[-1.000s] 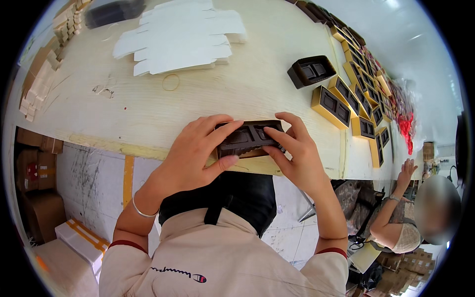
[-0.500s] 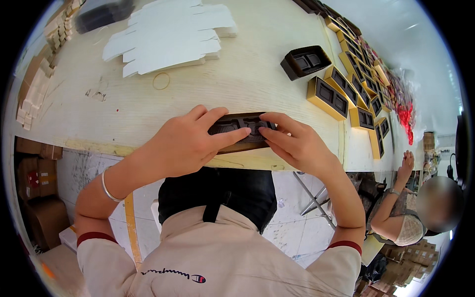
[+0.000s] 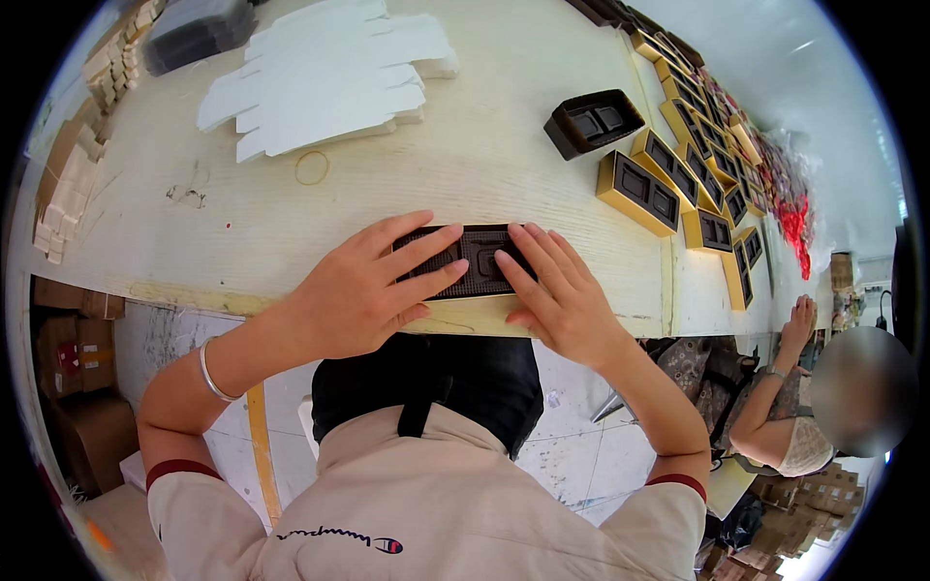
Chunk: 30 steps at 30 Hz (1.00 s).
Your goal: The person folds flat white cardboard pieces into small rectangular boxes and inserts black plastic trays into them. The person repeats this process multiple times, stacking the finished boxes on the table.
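A small box with a black plastic insert tray (image 3: 481, 259) lies at the near edge of the table, its two recesses facing up. Across its left part stretch the spread fingers of my left hand (image 3: 363, 286), the fingertips resting on the insert. My right hand (image 3: 567, 295) lies over the right end, fingers extended and touching the insert and its rim. Neither hand is closed around the box. Fingers cover both ends of it, so only the middle shows.
Flat white card blanks (image 3: 329, 82) lie stacked at the back left beside dark plastic trays (image 3: 199, 34). A stack of black inserts (image 3: 594, 121) stands right of centre, near several gold boxes (image 3: 637, 192). A rubber band (image 3: 312, 168) lies on the table (image 3: 262, 228). Another person (image 3: 775, 416) sits at the right.
The insert now lies level in the box, where a brown strip showed along its near side before. My right fingers have gone from bent at the insert to stretched flat on it.
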Each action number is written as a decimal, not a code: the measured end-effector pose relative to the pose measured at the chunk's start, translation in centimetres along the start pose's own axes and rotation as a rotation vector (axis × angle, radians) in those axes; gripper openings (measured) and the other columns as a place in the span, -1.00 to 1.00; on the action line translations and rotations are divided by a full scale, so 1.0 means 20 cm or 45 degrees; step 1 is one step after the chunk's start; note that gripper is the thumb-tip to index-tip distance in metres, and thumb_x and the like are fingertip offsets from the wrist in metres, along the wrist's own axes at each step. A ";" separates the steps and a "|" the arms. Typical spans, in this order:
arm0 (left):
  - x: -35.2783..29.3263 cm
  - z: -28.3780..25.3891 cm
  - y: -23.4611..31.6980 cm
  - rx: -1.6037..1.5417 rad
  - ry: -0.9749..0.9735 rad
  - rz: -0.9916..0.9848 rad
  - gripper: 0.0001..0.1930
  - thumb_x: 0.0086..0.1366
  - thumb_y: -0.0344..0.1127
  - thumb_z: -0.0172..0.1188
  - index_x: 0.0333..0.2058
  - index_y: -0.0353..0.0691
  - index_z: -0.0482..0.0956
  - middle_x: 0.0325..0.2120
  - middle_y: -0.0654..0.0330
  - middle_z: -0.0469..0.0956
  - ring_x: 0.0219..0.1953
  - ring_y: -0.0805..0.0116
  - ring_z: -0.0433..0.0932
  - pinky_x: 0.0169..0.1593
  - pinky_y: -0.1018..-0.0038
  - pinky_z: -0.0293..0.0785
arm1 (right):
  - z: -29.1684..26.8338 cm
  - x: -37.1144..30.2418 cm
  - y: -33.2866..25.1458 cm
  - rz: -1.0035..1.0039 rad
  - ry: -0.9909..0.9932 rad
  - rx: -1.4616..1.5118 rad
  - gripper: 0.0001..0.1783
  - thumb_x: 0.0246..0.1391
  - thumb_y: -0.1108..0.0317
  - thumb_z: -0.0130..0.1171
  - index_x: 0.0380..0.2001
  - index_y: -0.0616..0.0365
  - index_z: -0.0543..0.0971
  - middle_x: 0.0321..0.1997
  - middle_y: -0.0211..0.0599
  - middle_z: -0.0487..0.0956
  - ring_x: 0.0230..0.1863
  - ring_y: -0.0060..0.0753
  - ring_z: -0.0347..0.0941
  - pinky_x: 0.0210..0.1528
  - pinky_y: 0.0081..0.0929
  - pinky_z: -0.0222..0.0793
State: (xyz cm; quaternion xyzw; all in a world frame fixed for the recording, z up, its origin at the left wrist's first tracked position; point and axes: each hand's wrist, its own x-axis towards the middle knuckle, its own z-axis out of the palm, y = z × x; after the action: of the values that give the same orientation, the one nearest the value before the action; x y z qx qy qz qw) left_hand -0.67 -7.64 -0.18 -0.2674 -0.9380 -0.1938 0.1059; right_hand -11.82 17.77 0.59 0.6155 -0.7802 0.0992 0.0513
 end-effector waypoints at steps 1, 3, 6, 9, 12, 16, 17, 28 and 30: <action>0.00 0.01 0.00 -0.052 0.004 -0.043 -0.42 0.12 -0.21 0.24 0.15 -0.11 0.39 0.24 0.02 0.20 0.21 -0.09 0.24 0.20 0.16 0.26 | 0.00 -0.01 -0.01 0.021 -0.007 0.054 -0.26 -0.03 0.00 0.19 0.18 0.16 0.37 0.37 -0.01 0.16 0.37 0.00 0.09 0.35 -0.10 0.05; 0.02 0.00 0.04 -0.104 0.105 -0.107 -0.38 0.08 -0.27 0.28 0.16 -0.16 0.37 0.21 0.01 0.25 0.19 -0.10 0.26 0.18 0.18 0.28 | -0.03 0.01 -0.04 0.065 -0.016 0.163 -0.23 -0.03 0.02 0.23 0.22 0.15 0.33 0.38 0.01 0.13 0.38 0.03 0.07 0.35 -0.10 0.03; 0.04 0.00 0.05 -0.139 0.139 -0.154 -0.32 0.02 -0.32 0.32 0.17 -0.18 0.34 0.14 0.01 0.31 0.13 -0.08 0.30 0.15 0.20 0.30 | -0.07 0.00 0.01 0.026 0.000 0.587 -0.19 -0.06 0.14 0.31 0.25 0.14 0.28 0.39 0.03 0.09 0.39 0.09 0.04 0.35 -0.12 0.02; 0.06 0.00 0.04 -0.291 0.163 -0.202 -0.29 -0.01 -0.34 0.35 0.17 -0.19 0.32 0.06 0.01 0.36 0.05 -0.04 0.35 0.11 0.20 0.32 | -0.08 0.01 0.02 0.212 0.205 0.802 -0.20 -0.14 0.29 0.37 0.22 0.15 0.31 0.34 0.03 0.15 0.32 0.13 0.13 0.30 -0.15 0.11; 0.08 0.01 0.04 -0.369 0.153 -0.247 -0.28 -0.03 -0.34 0.36 0.16 -0.21 0.33 0.00 0.03 0.40 0.00 -0.02 0.37 0.09 0.22 0.33 | -0.02 0.03 0.02 0.254 0.047 0.778 -0.21 -0.20 0.39 0.39 0.18 0.18 0.34 0.21 0.00 0.28 0.20 0.11 0.24 0.22 -0.17 0.20; 0.07 0.02 0.03 -0.389 0.127 -0.262 -0.28 -0.05 -0.33 0.38 0.14 -0.22 0.33 -0.03 0.04 0.42 0.00 -0.01 0.38 0.12 0.20 0.29 | 0.00 0.04 0.03 0.163 0.147 0.709 -0.19 -0.26 0.43 0.41 0.16 0.21 0.34 0.09 -0.04 0.37 0.10 0.05 0.30 0.16 -0.20 0.25; 0.08 0.01 0.03 -0.366 0.141 -0.245 -0.28 -0.06 -0.34 0.40 0.13 -0.22 0.33 -0.03 0.04 0.43 0.00 -0.01 0.38 0.13 0.21 0.28 | 0.00 0.05 0.04 0.183 0.136 0.752 -0.19 -0.26 0.43 0.41 0.15 0.21 0.34 0.08 -0.04 0.38 0.10 0.05 0.30 0.16 -0.20 0.25; 0.03 0.04 0.03 -0.396 0.168 -0.379 -0.14 -0.14 -0.27 0.48 0.18 -0.18 0.26 -0.02 0.08 0.45 0.04 0.01 0.38 0.20 0.15 0.19 | -0.04 -0.04 0.07 0.249 0.183 0.627 -0.13 -0.34 0.33 0.48 0.14 0.22 0.36 0.04 -0.04 0.44 0.11 0.04 0.30 0.20 -0.19 0.18; 0.11 0.08 0.06 -0.375 0.163 -0.273 -0.15 -0.10 -0.22 0.46 0.19 -0.18 0.26 0.01 0.07 0.43 0.09 0.01 0.34 0.25 0.11 0.14 | -0.06 -0.13 0.10 0.291 0.182 0.595 -0.12 -0.36 0.31 0.48 0.14 0.22 0.37 0.02 -0.04 0.46 0.14 0.02 0.29 0.20 -0.20 0.18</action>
State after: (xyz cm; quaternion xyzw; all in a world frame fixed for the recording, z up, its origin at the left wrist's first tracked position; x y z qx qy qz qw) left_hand -2.01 -5.14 -0.54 -0.1657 -0.9139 -0.3556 0.1040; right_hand -13.22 20.91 1.06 0.5100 -0.7950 0.3249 -0.0486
